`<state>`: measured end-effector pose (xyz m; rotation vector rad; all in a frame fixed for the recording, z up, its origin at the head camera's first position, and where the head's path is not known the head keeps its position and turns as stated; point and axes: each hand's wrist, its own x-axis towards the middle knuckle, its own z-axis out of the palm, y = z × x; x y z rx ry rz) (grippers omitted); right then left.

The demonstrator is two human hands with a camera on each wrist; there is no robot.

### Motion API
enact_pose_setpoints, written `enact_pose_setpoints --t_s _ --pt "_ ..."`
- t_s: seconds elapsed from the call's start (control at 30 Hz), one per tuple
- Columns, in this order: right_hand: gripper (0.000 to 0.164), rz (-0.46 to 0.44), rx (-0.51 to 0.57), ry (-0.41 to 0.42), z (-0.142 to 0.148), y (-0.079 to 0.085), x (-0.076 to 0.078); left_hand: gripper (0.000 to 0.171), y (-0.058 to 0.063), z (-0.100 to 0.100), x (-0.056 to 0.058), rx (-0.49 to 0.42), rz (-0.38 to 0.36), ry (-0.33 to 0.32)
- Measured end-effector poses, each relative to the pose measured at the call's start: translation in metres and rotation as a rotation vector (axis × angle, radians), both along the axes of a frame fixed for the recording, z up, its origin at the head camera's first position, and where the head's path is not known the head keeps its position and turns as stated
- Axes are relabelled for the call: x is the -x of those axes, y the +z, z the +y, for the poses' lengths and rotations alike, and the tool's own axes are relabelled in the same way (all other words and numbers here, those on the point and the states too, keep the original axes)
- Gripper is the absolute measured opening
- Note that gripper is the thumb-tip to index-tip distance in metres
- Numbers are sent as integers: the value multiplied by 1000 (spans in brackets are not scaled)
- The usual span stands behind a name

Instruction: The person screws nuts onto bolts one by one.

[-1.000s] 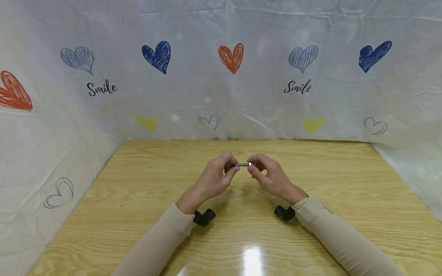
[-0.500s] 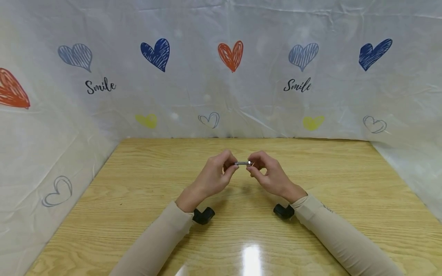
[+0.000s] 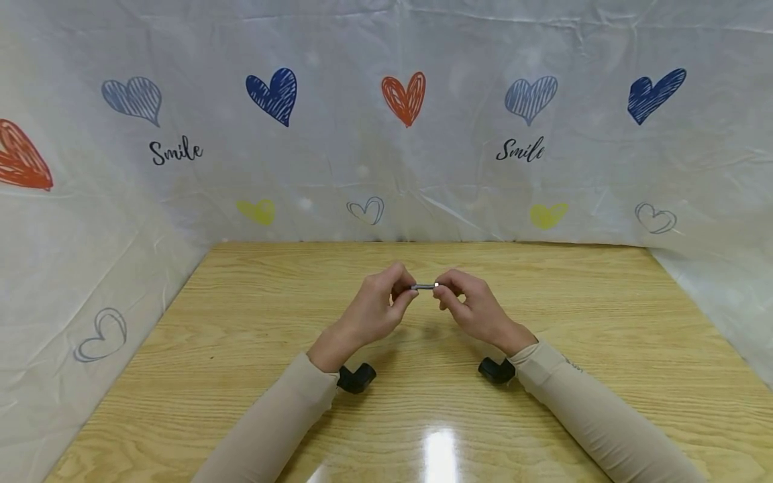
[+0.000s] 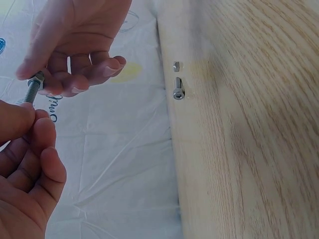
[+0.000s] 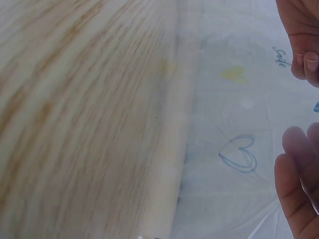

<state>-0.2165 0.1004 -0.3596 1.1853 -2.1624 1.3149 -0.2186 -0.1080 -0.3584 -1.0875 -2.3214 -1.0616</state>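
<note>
A bolt (image 3: 425,287) is held level above the table between my two hands. My left hand (image 3: 373,310) pinches its left end between thumb and fingers, and the bolt's head is hidden there. A hex nut (image 4: 36,78) sits on the other end of the threaded shank. My right hand (image 3: 474,308) pinches this nut with thumb and forefinger, its other fingers loosely bent in the left wrist view. In the right wrist view only parts of both hands show, and the bolt is out of frame.
A second socket-head bolt (image 4: 179,89) and a loose nut (image 4: 176,66) lie on the wooden table (image 3: 272,295) in the left wrist view. White cloth with printed hearts (image 3: 403,98) hangs behind the table. Black wrist mounts (image 3: 357,378) sit beneath the sleeves.
My right thumb and forefinger have shifted on the nut and now cover more of it. My left hand keeps its hold on the bolt, nearly still.
</note>
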Motion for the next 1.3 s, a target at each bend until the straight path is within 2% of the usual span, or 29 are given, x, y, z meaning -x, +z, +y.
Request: enact_pose_setpoints --t_s 0.13,0.33,0.4,0.6,0.83,1.3 --pt "11 0 18 -4 0 -1 0 13 0 0 -1 -3 -6 3" --pt "29 44 51 8 0 -3 1 13 1 -1 -2 -2 -10 6" --pt "31 56 54 17 -1 -4 1 13 1 -1 -1 0 -6 6" --pt "23 67 58 52 -1 -5 3 14 1 -1 -2 1 9 1" --pt "13 58 25 34 -1 -4 2 13 0 0 -1 -4 1 -2" --pt "19 19 5 -3 0 -3 1 13 -1 0 0 4 10 6"
